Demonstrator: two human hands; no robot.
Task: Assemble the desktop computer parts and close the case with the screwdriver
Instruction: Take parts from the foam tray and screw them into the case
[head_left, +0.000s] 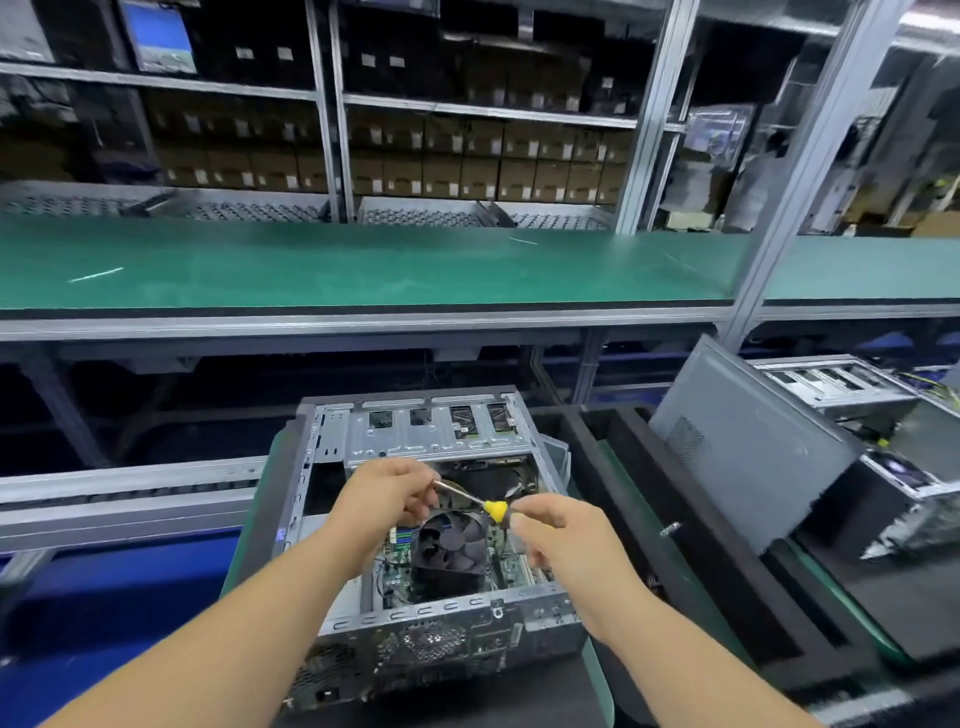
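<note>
Overhead, left hand (387, 491) pinching screwdriver (480, 503) shaft, right hand (553, 525) apparently gripping its yellow handle, above open case (415, 431).

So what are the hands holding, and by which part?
A screwdriver: the left hand pinches its metal shaft near the tip, and the right hand grips the handle end by the yellow collar.

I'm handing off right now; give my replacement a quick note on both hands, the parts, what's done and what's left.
Left hand pinches the screwdriver shaft; right hand holds its yellow handle end, above the open case.
Cooler fan sits on the board inside.
Grey side panel leans to the right, not fitted.
Left: finish inside, fit panel, screw shut.
</note>
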